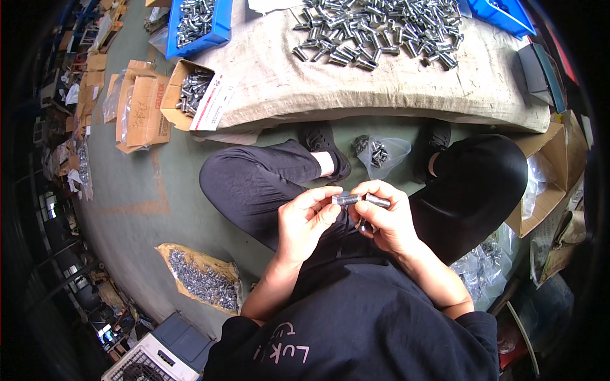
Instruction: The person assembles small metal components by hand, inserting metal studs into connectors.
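My left hand (304, 222) pinches one end of a silver threaded bolt (345, 199) between thumb and fingers, above my lap. The bolt's other end meets the fingertips of my right hand (395, 219). That right hand is closed round more metal pieces: a smooth silver cylinder (379, 201) sticks out between thumb and forefinger, and another short metal piece (365, 226) shows below the thumb. How many it holds in all is hidden by the fingers. On the floor between my feet lies a clear plastic bag (394, 153) with several small metal parts (377, 152) in its mouth.
Ahead, a cloth-covered table (381, 79) bears a heap of silver bolts (381, 28). Blue bins (222, 28) (502, 19) stand at its far corners. A cardboard box of bolts (175, 105) sits left; an open carton (551, 184) is right. A sack of small parts (203, 279) lies lower left.
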`<action>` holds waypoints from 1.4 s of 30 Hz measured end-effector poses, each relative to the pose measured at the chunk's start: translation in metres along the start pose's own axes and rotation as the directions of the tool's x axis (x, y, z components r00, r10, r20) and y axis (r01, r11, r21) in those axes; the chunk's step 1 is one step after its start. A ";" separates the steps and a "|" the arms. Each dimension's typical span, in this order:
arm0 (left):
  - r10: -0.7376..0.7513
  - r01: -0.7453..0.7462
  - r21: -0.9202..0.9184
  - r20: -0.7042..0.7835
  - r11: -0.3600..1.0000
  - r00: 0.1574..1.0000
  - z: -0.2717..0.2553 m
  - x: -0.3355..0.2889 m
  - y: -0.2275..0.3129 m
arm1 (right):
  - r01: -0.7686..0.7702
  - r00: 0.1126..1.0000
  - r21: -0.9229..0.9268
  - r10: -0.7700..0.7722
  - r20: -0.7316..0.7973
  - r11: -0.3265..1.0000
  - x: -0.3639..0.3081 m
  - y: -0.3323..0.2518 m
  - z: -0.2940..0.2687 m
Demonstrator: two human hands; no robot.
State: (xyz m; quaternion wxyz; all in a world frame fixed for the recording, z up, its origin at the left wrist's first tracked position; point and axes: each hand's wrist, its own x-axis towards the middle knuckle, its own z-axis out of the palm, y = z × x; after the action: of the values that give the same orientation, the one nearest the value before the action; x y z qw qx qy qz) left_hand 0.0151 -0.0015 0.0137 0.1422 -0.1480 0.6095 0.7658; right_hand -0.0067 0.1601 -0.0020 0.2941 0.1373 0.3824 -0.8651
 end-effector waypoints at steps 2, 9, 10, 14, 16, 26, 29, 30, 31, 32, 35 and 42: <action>0.050 -0.049 0.035 -0.038 0.998 0.998 0.003 0.001 0.001 | 0.006 1.000 -0.001 -0.006 -0.005 1.000 0.000 -0.001 0.001; 0.247 -0.245 0.115 -0.002 0.963 0.969 0.003 0.005 -0.001 | 0.024 0.999 0.064 -0.026 0.020 0.998 0.000 0.002 0.000; 0.260 -0.259 0.121 0.007 0.958 0.966 0.002 0.005 -0.002 | 0.019 1.000 0.077 -0.020 0.021 0.997 0.000 0.003 0.000; 0.207 -0.205 0.062 -0.024 0.977 0.978 0.006 0.005 0.001 | 0.031 0.999 0.098 -0.032 0.011 0.995 -0.001 0.004 0.000; 0.128 -0.125 0.065 -0.032 0.990 0.991 0.002 0.003 0.004 | 0.035 0.999 0.100 -0.036 0.011 0.994 -0.001 0.004 0.001; 0.228 -0.227 0.110 0.008 0.968 0.974 0.002 0.006 0.001 | 0.027 1.000 0.121 -0.027 0.001 0.992 0.000 0.004 0.002; 0.276 -0.276 0.168 0.024 0.946 0.961 0.002 0.007 0.002 | 0.024 1.000 0.119 -0.024 -0.005 0.993 0.000 0.004 0.002; 0.313 -0.314 0.229 0.040 0.921 0.949 0.002 0.008 0.002 | 0.024 1.000 0.120 -0.024 -0.005 0.993 0.000 0.003 0.003; 0.313 -0.314 0.229 0.040 0.921 0.949 0.002 0.008 0.002 | 0.024 1.000 0.120 -0.024 -0.005 0.993 0.000 0.003 0.003; 0.334 -0.333 0.260 0.041 0.906 0.942 0.003 0.007 0.002 | 0.022 1.000 0.125 -0.021 -0.008 0.992 0.000 0.004 0.002; 0.328 -0.326 0.265 0.040 0.907 0.944 0.003 0.007 0.002 | 0.023 1.000 0.136 -0.022 -0.009 0.990 0.001 0.003 0.002; 0.201 -0.209 0.207 0.060 0.956 0.978 0.006 0.006 0.001 | -0.043 0.998 0.202 0.051 -0.036 0.978 0.007 0.010 -0.006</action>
State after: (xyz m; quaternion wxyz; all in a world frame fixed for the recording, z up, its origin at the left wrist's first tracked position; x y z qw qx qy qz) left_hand 0.0084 0.0044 0.0133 0.0884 -0.0533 0.6968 0.7098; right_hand -0.0062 0.1561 -0.0150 0.2912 0.1930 0.2956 -0.8891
